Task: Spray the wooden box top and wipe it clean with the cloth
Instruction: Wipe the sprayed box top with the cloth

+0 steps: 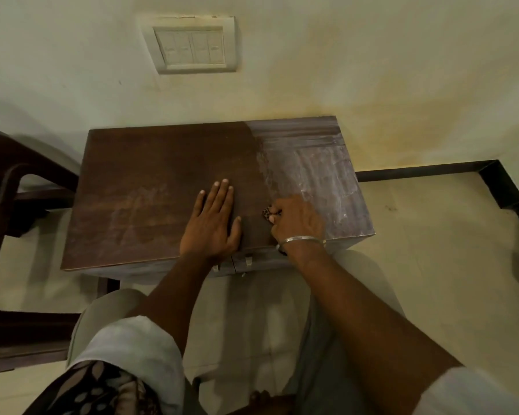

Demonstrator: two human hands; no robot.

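Observation:
The wooden box [162,187] stands against the wall, its top dark brown on the left and dusty grey-white on the right. My left hand [213,220] lies flat on the top near the front edge, fingers apart, holding nothing. My right hand [297,220] is closed on a small patterned cloth [266,213], which peeks out at my fingertips and presses on the top where the dark part meets the dusty part. A metal bangle [303,239] circles that wrist. No spray bottle is in view.
A dark chair [9,205] stands close on the left of the box. A switch plate [192,44] is on the wall behind. Tiled floor [432,265] lies to the right, with a dark skirting strip [432,169] along the wall. My knees are below.

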